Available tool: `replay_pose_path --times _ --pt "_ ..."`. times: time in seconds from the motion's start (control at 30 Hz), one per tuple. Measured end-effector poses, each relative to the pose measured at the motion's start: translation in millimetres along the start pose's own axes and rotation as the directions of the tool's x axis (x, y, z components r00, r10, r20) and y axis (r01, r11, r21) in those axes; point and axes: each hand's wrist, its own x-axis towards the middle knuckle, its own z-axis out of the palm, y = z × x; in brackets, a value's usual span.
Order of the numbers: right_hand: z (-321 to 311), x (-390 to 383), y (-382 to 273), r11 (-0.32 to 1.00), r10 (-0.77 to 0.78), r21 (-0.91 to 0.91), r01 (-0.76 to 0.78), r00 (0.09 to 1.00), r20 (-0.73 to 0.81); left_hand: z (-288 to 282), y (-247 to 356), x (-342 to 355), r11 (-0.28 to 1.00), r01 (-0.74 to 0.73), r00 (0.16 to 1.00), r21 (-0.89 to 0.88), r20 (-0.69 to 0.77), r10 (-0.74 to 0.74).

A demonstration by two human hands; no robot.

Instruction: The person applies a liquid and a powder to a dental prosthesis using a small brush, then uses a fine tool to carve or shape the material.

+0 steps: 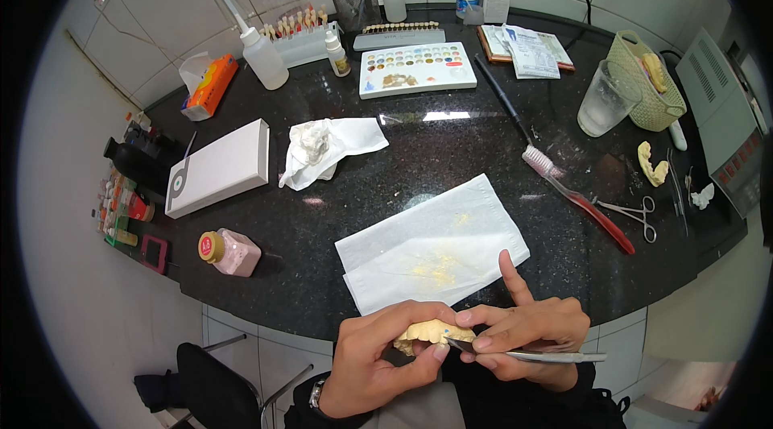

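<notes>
Near the counter's front edge, my left hand (pixel 386 356) is closed around a pale yellow plaster dental cast (pixel 423 331). A small blue mark shows on the cast's tooth row. My right hand (pixel 531 340) pinches a slim metal carving knife (pixel 555 357), its tip touching the cast beside my left thumb. The right little finger points up and away. Just beyond both hands lies a white paper towel (pixel 403 256), with yellow plaster shavings (pixel 435 269) scattered over it. Part of the cast is hidden by my left fingers.
A pink powder jar (pixel 235 253) and a white box (pixel 221 169) stand left. Crumpled tissue (pixel 314 141) and a colour palette (pixel 417 69) lie farther back. On the right are a red-handled toothbrush (pixel 592 211), a hemostat (pixel 640 214), a plastic cup (pixel 604 103) and another plaster piece (pixel 651 165).
</notes>
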Motion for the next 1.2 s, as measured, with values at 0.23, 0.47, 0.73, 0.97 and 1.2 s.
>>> replay_pose_path --times 0.23,0.47,0.73,0.97,1.2 --pt "-8.9 -4.0 -7.0 0.994 -0.013 0.104 0.024 0.994 -0.109 2.3 -0.7 0.4 0.995 0.047 0.999 -0.088 0.020 -0.045" --pt "-58.8 12.2 -26.4 0.353 -0.273 -0.901 -0.252 0.893 -0.357 1.1 -4.1 4.6 0.979 0.067 0.991 -0.191 -0.103 -0.088" --pt "-72.1 14.5 -7.2 0.213 -0.196 -0.920 -0.328 0.909 -0.369 -9.4 5.9 6.4 0.970 0.115 0.986 -0.216 -0.091 -0.137" --pt "-26.7 0.9 -52.9 0.766 -0.020 -0.627 -0.145 0.969 -0.247 -13.8 0.5 3.6 0.973 0.108 0.985 -0.202 -0.111 -0.132" --pt "-7.1 -9.1 -51.1 0.755 0.087 -0.639 -0.151 0.988 -0.130 -7.8 -3.8 5.4 0.968 0.103 0.974 -0.228 -0.176 -0.145"
